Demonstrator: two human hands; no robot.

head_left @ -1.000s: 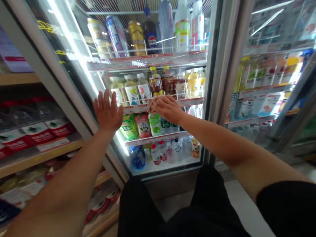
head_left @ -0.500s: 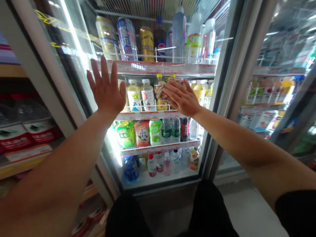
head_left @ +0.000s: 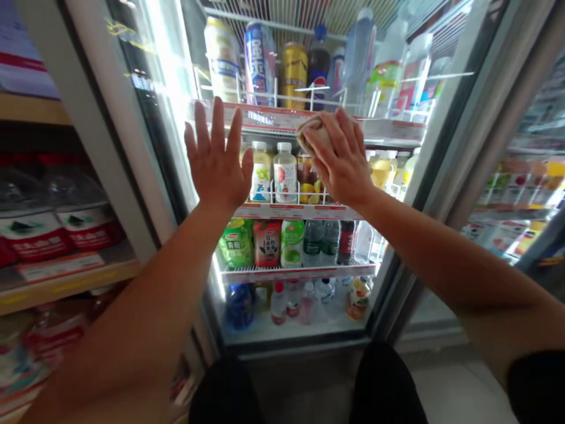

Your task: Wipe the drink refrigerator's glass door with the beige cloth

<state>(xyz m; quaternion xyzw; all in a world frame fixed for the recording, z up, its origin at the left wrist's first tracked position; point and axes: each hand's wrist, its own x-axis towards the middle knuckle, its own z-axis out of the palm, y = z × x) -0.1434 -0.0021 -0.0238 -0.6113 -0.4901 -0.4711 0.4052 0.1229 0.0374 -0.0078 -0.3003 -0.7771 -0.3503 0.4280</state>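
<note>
Black short sleeve [head_left: 536, 386], black trousers [head_left: 383, 388]

The shut glass door [head_left: 304, 321] bars both hands from the bottles [head_left: 285, 176] on the wire shelves [head_left: 300, 272]. Open glass runs between the flat left hand [head_left: 219, 165] and the right hand [head_left: 342, 162] pressing its cloth [head_left: 310, 131], and below them; the door frame [head_left: 435, 194] closes the right side.

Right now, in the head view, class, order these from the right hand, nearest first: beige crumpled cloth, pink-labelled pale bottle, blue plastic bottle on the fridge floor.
1. Beige crumpled cloth, under the right hand.
2. Pink-labelled pale bottle, middle shelf, just left.
3. Blue plastic bottle, bottom left.
</note>
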